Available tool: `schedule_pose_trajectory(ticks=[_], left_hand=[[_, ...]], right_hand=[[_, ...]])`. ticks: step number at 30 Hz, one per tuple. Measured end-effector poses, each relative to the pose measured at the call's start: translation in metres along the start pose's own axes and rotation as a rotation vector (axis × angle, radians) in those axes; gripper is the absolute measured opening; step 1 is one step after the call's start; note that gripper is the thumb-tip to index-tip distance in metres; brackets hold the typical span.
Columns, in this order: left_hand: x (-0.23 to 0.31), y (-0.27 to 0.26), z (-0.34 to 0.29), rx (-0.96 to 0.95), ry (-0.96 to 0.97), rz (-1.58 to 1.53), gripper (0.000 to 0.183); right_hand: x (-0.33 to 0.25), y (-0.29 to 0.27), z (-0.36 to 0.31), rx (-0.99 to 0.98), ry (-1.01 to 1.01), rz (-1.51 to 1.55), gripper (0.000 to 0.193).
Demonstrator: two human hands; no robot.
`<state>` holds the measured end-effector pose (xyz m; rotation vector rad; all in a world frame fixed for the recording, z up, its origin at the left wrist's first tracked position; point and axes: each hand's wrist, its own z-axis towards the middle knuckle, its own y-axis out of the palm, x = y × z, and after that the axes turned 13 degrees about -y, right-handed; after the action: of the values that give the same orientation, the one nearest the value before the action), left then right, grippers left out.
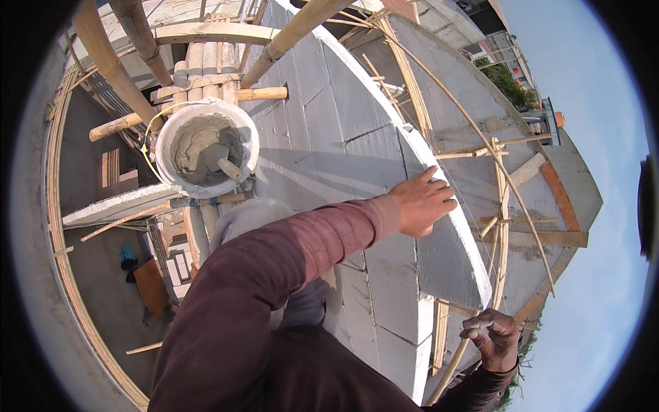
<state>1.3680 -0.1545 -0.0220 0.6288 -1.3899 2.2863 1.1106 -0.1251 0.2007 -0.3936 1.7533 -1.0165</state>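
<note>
My left hand [422,203] lies with fingers apart on the white top edge of a grey block [449,264] in a wall of light blocks [384,178]. Beyond the block's lower end, my right hand [495,338] is raised with its fingers curled toward the thumb; whatever they hold, if anything, is too small to make out. A thin string [473,220] runs along the far side of the wall toward that hand. To the left, a white bucket [252,141] holds grey mortar [195,141], with a trowel [223,162] lying in it.
Thick bamboo poles [302,34] and a bamboo platform [218,58] stand around the bucket at upper left. Past the wall rises another grey gable wall [473,103] with bamboo scaffolding [503,226]. Far below on the left is a floor [103,275] with a brown board [150,287].
</note>
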Motion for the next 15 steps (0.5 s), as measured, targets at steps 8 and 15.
schedule_pose_trajectory(ticks=[8,15], left_hand=[[-0.003,-0.004,-0.012,-0.039,-0.010,0.055,0.056],[0.013,0.008,-0.006,0.071,-0.033,-0.010,0.052]], right_hand=[[-0.014,0.013,0.258,-0.150,-0.559,-0.393,0.069],[0.045,0.057,0.438,-0.087,-0.752,-0.550,0.081]])
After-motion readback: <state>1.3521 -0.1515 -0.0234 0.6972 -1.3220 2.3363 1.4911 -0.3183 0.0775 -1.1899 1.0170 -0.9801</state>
